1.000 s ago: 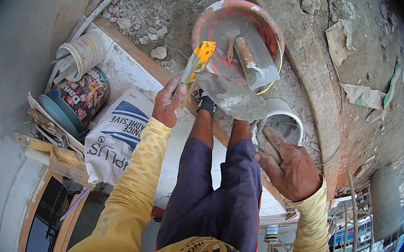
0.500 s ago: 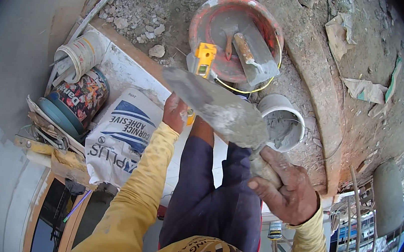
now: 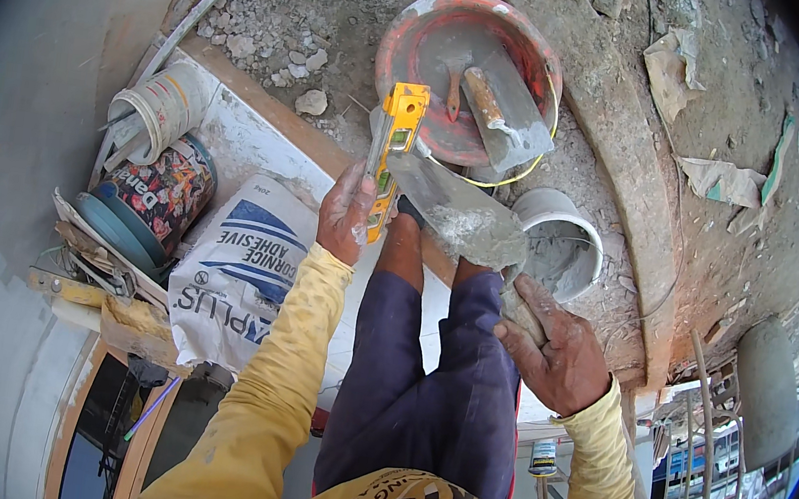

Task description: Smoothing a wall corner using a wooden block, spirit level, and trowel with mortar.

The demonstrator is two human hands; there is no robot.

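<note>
The rubble-strewn floor carries everything here, and the person stands over it, legs in dark trousers pointing toward 12 o'clock. Largest of the loose things, a white sack of cornice adhesive lies at 9 o'clock of the legs, within reach as stock. Beyond the feet at 12 o'clock sits a round orange mixing pan, shallow and wide so that tools can rest in it: a second trowel lies across it, handle up. Just at 5 o'clock of the pan stands a small white bucket with grey mix inside, near the working side. At 9 o'clock of the sack, a printed paint tin and a coil of tape are pushed aside against the wall. The right hand is clamped on the handle of a pointed trowel, blade held flat so its lump of grey mortar stays on. The left hand is closed around a yellow spirit level, tipped away toward the pan.
</note>
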